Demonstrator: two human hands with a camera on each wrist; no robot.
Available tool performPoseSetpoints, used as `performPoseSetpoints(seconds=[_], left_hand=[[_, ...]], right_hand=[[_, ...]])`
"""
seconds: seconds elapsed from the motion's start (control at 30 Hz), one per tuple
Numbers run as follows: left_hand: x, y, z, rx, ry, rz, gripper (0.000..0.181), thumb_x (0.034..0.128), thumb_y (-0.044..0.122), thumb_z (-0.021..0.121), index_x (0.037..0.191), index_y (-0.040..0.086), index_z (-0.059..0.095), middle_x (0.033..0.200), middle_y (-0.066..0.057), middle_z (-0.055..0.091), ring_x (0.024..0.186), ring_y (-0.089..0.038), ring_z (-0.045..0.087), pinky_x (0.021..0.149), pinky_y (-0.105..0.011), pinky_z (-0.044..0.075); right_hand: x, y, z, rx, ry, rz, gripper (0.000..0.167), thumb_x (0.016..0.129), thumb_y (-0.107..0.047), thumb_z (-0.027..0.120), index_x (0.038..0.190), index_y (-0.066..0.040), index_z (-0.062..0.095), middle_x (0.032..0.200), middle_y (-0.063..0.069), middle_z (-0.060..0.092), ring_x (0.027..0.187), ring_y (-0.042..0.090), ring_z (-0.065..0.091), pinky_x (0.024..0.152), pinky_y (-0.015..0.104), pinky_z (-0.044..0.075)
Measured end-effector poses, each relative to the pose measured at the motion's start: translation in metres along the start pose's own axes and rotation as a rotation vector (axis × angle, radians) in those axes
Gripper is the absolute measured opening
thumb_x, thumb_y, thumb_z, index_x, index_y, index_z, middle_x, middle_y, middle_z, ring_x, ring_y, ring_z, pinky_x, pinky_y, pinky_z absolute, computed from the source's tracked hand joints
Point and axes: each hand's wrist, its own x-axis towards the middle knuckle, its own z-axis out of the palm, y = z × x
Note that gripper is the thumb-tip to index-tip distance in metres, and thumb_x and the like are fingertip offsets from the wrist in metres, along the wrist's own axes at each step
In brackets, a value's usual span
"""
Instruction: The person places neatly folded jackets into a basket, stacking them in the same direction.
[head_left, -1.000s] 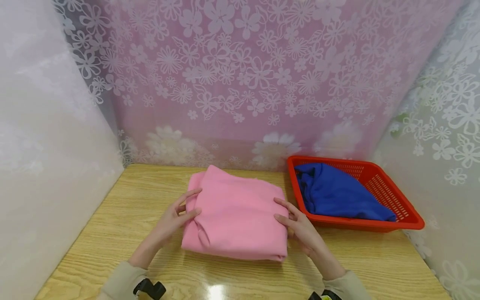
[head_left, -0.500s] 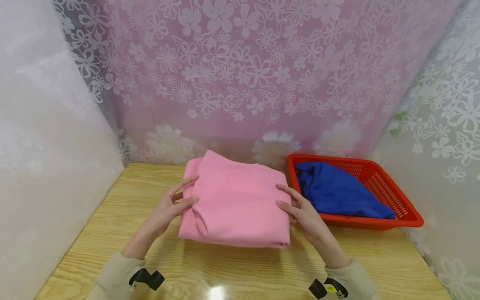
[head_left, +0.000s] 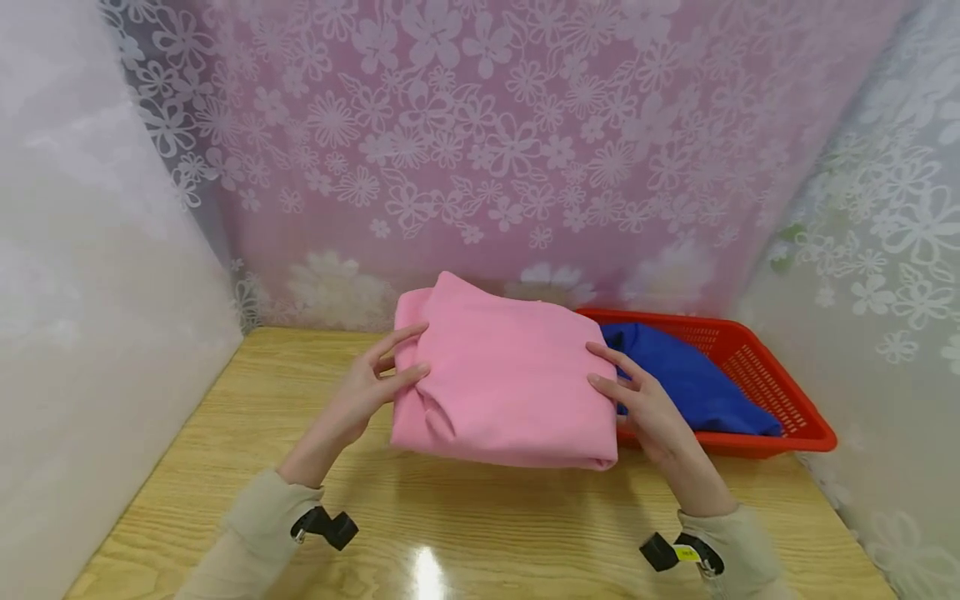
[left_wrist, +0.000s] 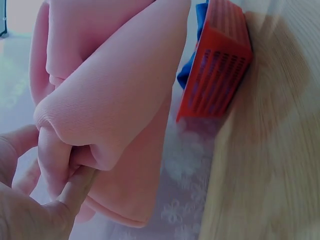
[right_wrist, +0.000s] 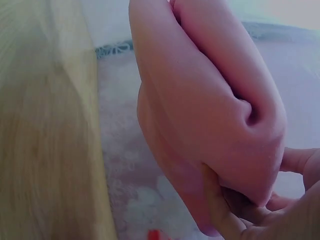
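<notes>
A folded pink cloth (head_left: 517, 375), thick and several layers deep, is held up above the wooden table between both hands. My left hand (head_left: 367, 387) grips its left edge, thumb and a finger on top and other fingers beneath. At the right edge my right hand (head_left: 648, 404) holds it the same way. Seen from the left wrist, the pink cloth (left_wrist: 115, 90) hangs clear of the wood, its underside sagging slightly. In the right wrist view the folded layers of the cloth (right_wrist: 200, 100) show at its end, with fingers tucked underneath.
A red plastic basket (head_left: 813, 429) with slotted sides stands at the back right of the wooden table (head_left: 480, 533). Blue cloth (head_left: 690, 383) lies in it. The pink cloth covers the basket's near left corner from the head view. Flowered curtains (head_left: 487, 167) surround the table.
Both hands have lifted the pink cloth off the table, then carried it to the right and toward the back. It now overlaps the basket's left side in the head view.
</notes>
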Motion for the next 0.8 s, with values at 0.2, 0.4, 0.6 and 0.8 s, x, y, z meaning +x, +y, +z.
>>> performPoseSetpoints(seconds=[0.2,0.4,0.6,0.8], left_hand=[[0.031,0.004,0.036,-0.037,-0.021,0.068,0.055,0.0978,0.011,0.068,0.148,0.026,0.053,0.141,-0.015,0.053,0.115,-0.029,0.063,0.083,-0.034,0.059],[0.064,0.001,0.082,-0.007,-0.021,0.169,0.053,0.0966,0.013,0.07,0.146,0.027,0.056,0.139,-0.01,0.056,0.111,-0.026,0.063,0.079,-0.03,0.058],[0.094,-0.006,0.135,-0.011,-0.02,0.263,0.055,0.0949,0.011,0.072,0.146,0.021,0.056,0.14,-0.012,0.054,0.105,-0.021,0.064,0.077,-0.026,0.057],[0.116,-0.01,0.181,-0.036,-0.031,0.318,0.056,0.0932,0.007,0.074,0.145,0.017,0.056,0.138,-0.013,0.057,0.1,-0.014,0.063,0.08,-0.022,0.055]], right_hand=[[-0.002,-0.011,-0.039,0.01,0.051,0.0,0.056,0.103,-0.028,0.06,0.156,-0.025,0.041,0.132,-0.006,0.049,0.099,0.009,0.064,0.08,0.032,0.058],[-0.006,-0.018,-0.091,0.095,0.083,0.014,0.049,0.104,-0.023,0.057,0.151,-0.035,0.048,0.13,-0.011,0.046,0.099,0.009,0.056,0.077,0.029,0.056],[-0.011,-0.018,-0.149,0.18,0.056,0.017,0.048,0.107,-0.018,0.05,0.149,-0.04,0.05,0.129,-0.014,0.046,0.1,0.008,0.06,0.078,0.03,0.057],[-0.02,-0.015,-0.203,0.247,0.025,0.05,0.046,0.108,-0.015,0.045,0.142,-0.043,0.057,0.122,-0.017,0.059,0.098,0.012,0.064,0.079,0.032,0.058]])
